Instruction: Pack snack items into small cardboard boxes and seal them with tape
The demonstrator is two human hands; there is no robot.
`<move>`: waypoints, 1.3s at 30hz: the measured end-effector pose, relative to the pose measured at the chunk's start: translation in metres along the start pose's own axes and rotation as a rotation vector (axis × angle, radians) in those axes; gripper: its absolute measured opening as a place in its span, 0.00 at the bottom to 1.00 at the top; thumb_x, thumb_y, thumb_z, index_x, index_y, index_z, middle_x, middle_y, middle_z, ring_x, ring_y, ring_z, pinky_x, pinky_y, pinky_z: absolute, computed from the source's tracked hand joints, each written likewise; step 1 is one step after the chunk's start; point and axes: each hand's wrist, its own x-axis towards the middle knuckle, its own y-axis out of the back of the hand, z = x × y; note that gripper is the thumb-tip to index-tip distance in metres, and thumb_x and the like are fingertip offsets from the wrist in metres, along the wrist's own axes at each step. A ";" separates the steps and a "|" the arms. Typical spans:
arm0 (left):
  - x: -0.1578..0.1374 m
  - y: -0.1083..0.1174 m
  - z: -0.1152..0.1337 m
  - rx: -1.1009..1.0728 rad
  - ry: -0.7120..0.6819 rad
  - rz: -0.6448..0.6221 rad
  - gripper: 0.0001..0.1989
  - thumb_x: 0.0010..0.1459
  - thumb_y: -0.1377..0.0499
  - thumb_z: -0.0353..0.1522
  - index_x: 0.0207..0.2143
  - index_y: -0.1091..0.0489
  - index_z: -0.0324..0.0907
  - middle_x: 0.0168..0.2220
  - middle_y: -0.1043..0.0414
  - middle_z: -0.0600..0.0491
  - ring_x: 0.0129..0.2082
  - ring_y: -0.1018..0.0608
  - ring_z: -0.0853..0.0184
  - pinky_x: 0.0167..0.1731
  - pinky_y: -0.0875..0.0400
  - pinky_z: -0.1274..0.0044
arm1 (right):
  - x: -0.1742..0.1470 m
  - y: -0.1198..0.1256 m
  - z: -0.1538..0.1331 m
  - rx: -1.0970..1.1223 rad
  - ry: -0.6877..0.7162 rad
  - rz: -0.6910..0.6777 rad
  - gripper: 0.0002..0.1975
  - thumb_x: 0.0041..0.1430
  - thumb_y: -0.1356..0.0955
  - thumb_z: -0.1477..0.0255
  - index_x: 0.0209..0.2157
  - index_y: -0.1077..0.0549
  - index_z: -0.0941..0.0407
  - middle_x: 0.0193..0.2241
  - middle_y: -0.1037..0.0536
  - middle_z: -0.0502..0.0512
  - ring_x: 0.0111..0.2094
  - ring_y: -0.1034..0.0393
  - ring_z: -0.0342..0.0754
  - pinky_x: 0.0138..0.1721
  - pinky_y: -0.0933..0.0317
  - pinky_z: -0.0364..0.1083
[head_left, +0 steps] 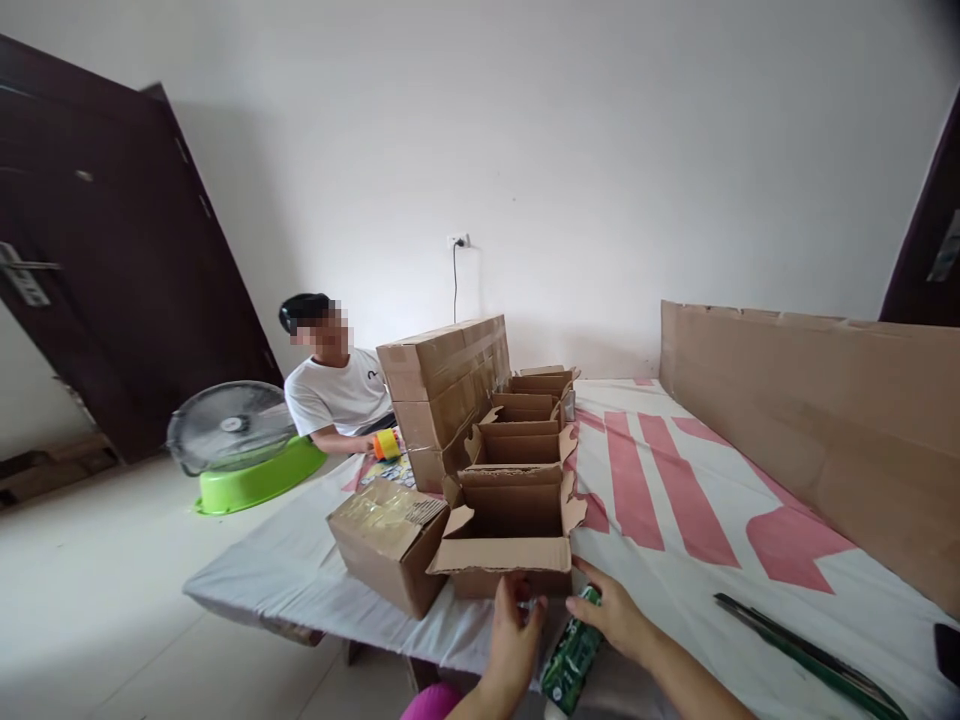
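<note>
My right hand (611, 612) grips a green drink carton (571, 660) near the table's front edge. My left hand (514, 635) closes on the carton's top end, fingers curled around something small there that I cannot make out. Both hands are just in front of an open cardboard box (510, 530), whose front flap hangs toward me. A sealed, taped box (386, 540) lies tilted to its left.
A row of open boxes (525, 420) runs back from the nearest one, beside a stack of taped boxes (442, 390). A person in a white shirt (337, 395) sits at the far left holding an orange-yellow tape roll (386, 443). Large cardboard sheet (825, 420) at right; fan (229, 425) on floor.
</note>
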 end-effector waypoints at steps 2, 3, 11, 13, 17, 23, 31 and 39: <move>0.009 0.004 -0.005 -0.001 0.013 0.033 0.18 0.47 0.41 0.43 0.38 0.36 0.43 0.34 0.28 0.49 0.35 0.24 0.61 0.37 0.30 0.71 | 0.002 -0.007 0.011 -0.008 -0.041 0.059 0.35 0.53 0.31 0.54 0.58 0.34 0.58 0.57 0.31 0.62 0.59 0.39 0.59 0.62 0.51 0.58; 0.013 0.005 -0.007 0.009 0.012 0.041 0.17 0.48 0.41 0.42 0.36 0.37 0.43 0.32 0.28 0.50 0.33 0.25 0.62 0.36 0.30 0.72 | 0.001 -0.009 0.017 -0.022 -0.064 0.104 0.35 0.54 0.32 0.53 0.58 0.35 0.59 0.57 0.31 0.63 0.59 0.39 0.59 0.61 0.50 0.57; 0.052 0.000 -0.008 0.042 -0.027 0.113 0.15 0.46 0.42 0.45 0.27 0.40 0.45 0.24 0.33 0.55 0.25 0.28 0.65 0.30 0.34 0.73 | -0.013 -0.009 0.027 -0.090 -0.134 0.195 0.31 0.55 0.35 0.50 0.51 0.31 0.58 0.36 0.24 0.56 0.38 0.30 0.54 0.43 0.38 0.50; 0.063 -0.005 -0.008 0.036 -0.038 0.121 0.15 0.46 0.42 0.45 0.27 0.41 0.45 0.24 0.34 0.56 0.25 0.28 0.66 0.30 0.34 0.74 | -0.012 -0.009 0.026 -0.070 -0.136 0.206 0.30 0.54 0.35 0.50 0.50 0.31 0.58 0.35 0.25 0.55 0.37 0.31 0.53 0.42 0.38 0.49; 0.090 -0.016 -0.008 0.049 -0.054 0.149 0.12 0.47 0.43 0.40 0.26 0.43 0.46 0.22 0.38 0.59 0.24 0.31 0.68 0.28 0.36 0.76 | -0.010 -0.010 0.027 -0.061 -0.141 0.217 0.30 0.52 0.34 0.50 0.48 0.30 0.57 0.34 0.25 0.54 0.36 0.31 0.52 0.40 0.38 0.48; 0.131 -0.026 -0.013 0.110 -0.041 0.184 0.10 0.48 0.43 0.33 0.25 0.44 0.46 0.21 0.38 0.59 0.22 0.32 0.68 0.27 0.38 0.77 | -0.009 -0.010 0.029 -0.096 -0.139 0.203 0.29 0.53 0.35 0.49 0.48 0.31 0.57 0.42 0.26 0.58 0.42 0.31 0.54 0.46 0.39 0.50; 0.170 -0.040 -0.015 0.212 0.006 0.195 0.10 0.51 0.40 0.29 0.25 0.42 0.44 0.21 0.38 0.60 0.22 0.31 0.70 0.28 0.38 0.77 | -0.009 -0.011 0.041 -0.097 -0.101 0.201 0.26 0.54 0.36 0.49 0.45 0.31 0.56 0.37 0.27 0.54 0.40 0.33 0.53 0.44 0.40 0.48; 0.202 -0.042 -0.008 0.284 0.087 0.065 0.09 0.61 0.41 0.35 0.40 0.31 0.37 0.35 0.29 0.53 0.33 0.25 0.69 0.36 0.28 0.73 | -0.006 -0.009 0.034 -0.123 -0.098 0.178 0.28 0.52 0.36 0.48 0.43 0.29 0.57 0.37 0.26 0.56 0.40 0.32 0.54 0.44 0.39 0.49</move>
